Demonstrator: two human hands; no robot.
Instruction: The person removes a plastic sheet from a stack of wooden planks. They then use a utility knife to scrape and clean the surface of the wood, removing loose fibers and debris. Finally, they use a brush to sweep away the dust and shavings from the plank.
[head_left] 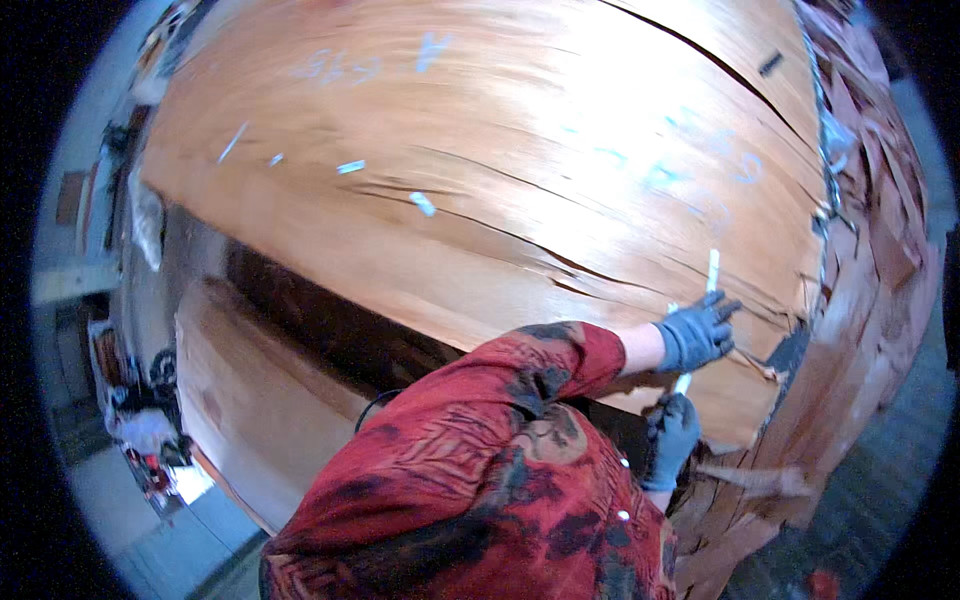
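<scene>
1. The white strip (pixel 713 268) lies at the left hand (pixel 697 332): one length shows beyond it, another between it and the right hand (pixel 672 440). Whether they join beneath the glove is hidden.
2. The left hand rests across the strip's line with fingers spread; the right hand is curled at the near end, but I cannot tell whether it grips.
3. The strip looks light, thin and flexible, likely to crease; its ends seem the best hold.
4. The wood sheet (pixel 520 130) under the left hand seems broad, thin and springy, fragile near its cracks (pixel 575 268). Unsplit edges, supported from both sides, would be the safer hold.
5. Counted: two gloved hands, one top sheet, two visible white lengths, four pale pieces (pixel 350 167) left of and beyond the hands, one dark piece (pixel 770 64) far beyond them. Several cracks show; blur prevents an exact count.
</scene>
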